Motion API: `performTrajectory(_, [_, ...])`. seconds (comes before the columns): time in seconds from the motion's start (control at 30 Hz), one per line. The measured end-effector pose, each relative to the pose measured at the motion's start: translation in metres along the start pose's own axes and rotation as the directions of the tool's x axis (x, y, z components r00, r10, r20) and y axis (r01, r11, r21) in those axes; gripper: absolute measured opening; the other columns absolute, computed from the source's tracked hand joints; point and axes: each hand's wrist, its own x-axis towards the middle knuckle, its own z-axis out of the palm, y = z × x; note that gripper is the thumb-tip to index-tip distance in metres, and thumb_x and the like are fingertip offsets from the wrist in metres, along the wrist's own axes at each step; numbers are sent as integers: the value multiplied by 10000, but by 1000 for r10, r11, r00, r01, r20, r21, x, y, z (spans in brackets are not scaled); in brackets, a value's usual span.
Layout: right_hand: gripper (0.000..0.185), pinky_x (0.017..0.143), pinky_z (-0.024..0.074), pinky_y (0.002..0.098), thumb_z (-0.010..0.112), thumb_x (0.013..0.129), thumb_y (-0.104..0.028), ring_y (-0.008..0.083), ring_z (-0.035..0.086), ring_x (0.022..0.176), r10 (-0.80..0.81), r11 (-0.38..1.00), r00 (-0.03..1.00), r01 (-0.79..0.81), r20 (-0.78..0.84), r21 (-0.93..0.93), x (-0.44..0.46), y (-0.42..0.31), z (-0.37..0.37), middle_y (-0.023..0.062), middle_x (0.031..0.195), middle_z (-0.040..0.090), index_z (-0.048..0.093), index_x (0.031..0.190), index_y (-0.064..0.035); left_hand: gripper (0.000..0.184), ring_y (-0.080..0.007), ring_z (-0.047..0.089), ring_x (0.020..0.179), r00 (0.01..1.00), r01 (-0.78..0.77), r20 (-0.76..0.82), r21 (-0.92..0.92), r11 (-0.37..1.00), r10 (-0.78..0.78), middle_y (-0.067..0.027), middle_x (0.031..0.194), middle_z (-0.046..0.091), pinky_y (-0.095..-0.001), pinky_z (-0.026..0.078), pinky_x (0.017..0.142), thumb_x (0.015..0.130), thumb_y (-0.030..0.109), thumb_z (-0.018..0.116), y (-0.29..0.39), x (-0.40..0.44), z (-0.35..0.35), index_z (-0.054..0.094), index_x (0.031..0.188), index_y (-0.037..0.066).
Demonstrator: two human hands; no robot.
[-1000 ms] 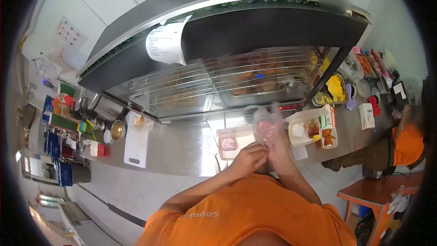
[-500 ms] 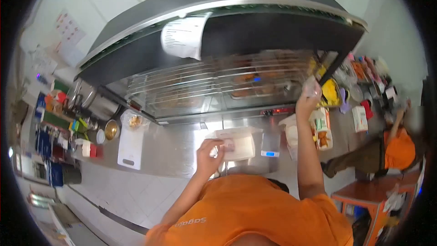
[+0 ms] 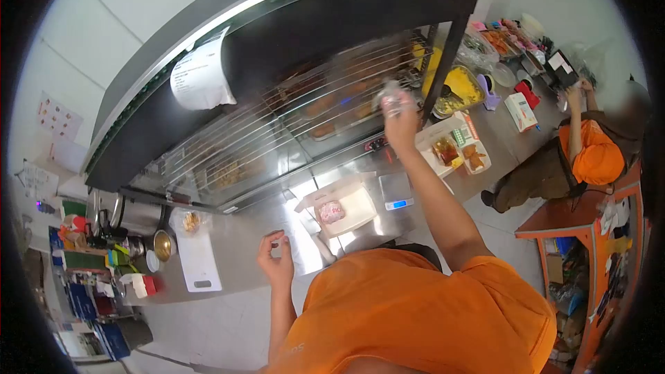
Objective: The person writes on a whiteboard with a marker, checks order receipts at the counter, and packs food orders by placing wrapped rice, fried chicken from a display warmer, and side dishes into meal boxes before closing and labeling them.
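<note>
My left hand (image 3: 276, 253) is raised at the front edge of the steel counter, its fingers loosely curled, with a gap to the thumb and nothing visible in it. To its right lies an open paper box (image 3: 357, 208). A round paper-wrapped item (image 3: 332, 212) with pink print sits in its left part. My right hand (image 3: 400, 114) reaches up to the wire racks of the heated display cabinet (image 3: 305, 62). Clear plastic (image 3: 389, 93) covers its fingers; whether it is a glove or a bag, I cannot tell. Blur and plastic hide the finger positions.
A digital scale (image 3: 397, 194) stands right of the box. Beyond my right arm is another open box (image 3: 478, 137) with food. A white cutting board (image 3: 199, 256) lies left. Another person in an orange shirt (image 3: 597, 152) works at the far right.
My view has turned, tilting the cabinet. My left hand has left the box, uncovering the wrapped item inside. My right hand has moved from the cabinet's right post to in front of the racks.
</note>
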Motion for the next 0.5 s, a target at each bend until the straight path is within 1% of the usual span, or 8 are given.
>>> performTrajectory(0.03, [379, 956, 484, 423, 699, 934, -254, 378, 638, 1049, 63, 990, 976, -88, 209, 112, 1, -13, -10, 231, 1194, 654, 658, 1216, -4, 91, -228, 672, 960, 1000, -15, 10, -7, 1000, 15, -109, 1020, 734, -335, 491, 774, 892, 46, 690, 6, 2, 4, 696, 982, 36])
performTrajectory(0.1, [372, 996, 465, 441, 714, 925, -274, 392, 614, 1134, 198, 975, 883, -224, 426, 12, 12, -45, -25, 248, 1150, 669, 691, 1172, 4, 99, -233, 672, 964, 999, -41, 24, -16, 999, 41, -111, 1026, 734, -341, 493, 778, 887, 45, 691, 13, 4, 8, 696, 986, 37])
performTrajectory(0.17, [377, 1017, 450, 461, 720, 915, -315, 408, 594, 1159, -40, 987, 987, 64, 157, -148, 14, -16, 0, 251, 1100, 685, 715, 1106, 10, 99, -236, 672, 966, 996, -66, 59, 7, 998, 65, -113, 1032, 733, -339, 495, 779, 884, 43, 692, 8, 3, 6, 696, 982, 35])
performTrajectory(0.2, [385, 1028, 443, 472, 722, 910, -336, 416, 584, 1171, -183, 949, 983, 186, 37, -254, 18, 1, 15, 252, 1075, 692, 726, 1073, 13, 98, -237, 672, 967, 994, -77, 75, 19, 997, 75, -114, 1036, 733, -338, 495, 779, 882, 41, 693, 4, 0, 3, 695, 980, 34])
performTrajectory(0.3, [455, 1049, 417, 511, 730, 880, -399, 440, 561, 1180, -310, 831, 936, 353, 170, -431, 42, 11, 40, 256, 1037, 699, 730, 1028, 32, 104, -233, 671, 970, 997, 26, 67, -27, 999, -24, -113, 1046, 729, -332, 496, 779, 885, 41, 692, -13, -12, -4, 691, 988, 35])
performTrajectory(0.33, [493, 1081, 396, 527, 718, 877, -425, 448, 558, 1188, -187, 854, 943, 295, 277, -429, 46, 2, 37, 253, 1092, 694, 732, 1018, 47, 105, -226, 669, 970, 998, 41, 54, -50, 998, -39, -109, 1045, 728, -330, 495, 777, 889, 45, 692, -16, -16, -7, 691, 994, 37])
performTrajectory(0.43, [464, 1123, 363, 539, 711, 879, -374, 450, 546, 1222, -49, 860, 965, 171, 257, -481, 59, -7, 48, 266, 1116, 691, 727, 1017, 69, 107, -202, 661, 970, 994, 105, 5, -105, 989, -105, -96, 1043, 724, -324, 490, 773, 905, 59, 691, -19, -27, -17, 689, 1010, 39])
performTrajectory(0.5, [414, 1142, 348, 535, 698, 876, -321, 448, 546, 1230, -49, 767, 978, 167, 203, -619, 64, -8, 40, 278, 1115, 690, 731, 1017, 66, 108, -184, 653, 969, 985, 164, -40, -125, 979, -170, -84, 1042, 721, -320, 484, 776, 917, 70, 690, -21, -36, -22, 687, 1019, 36])
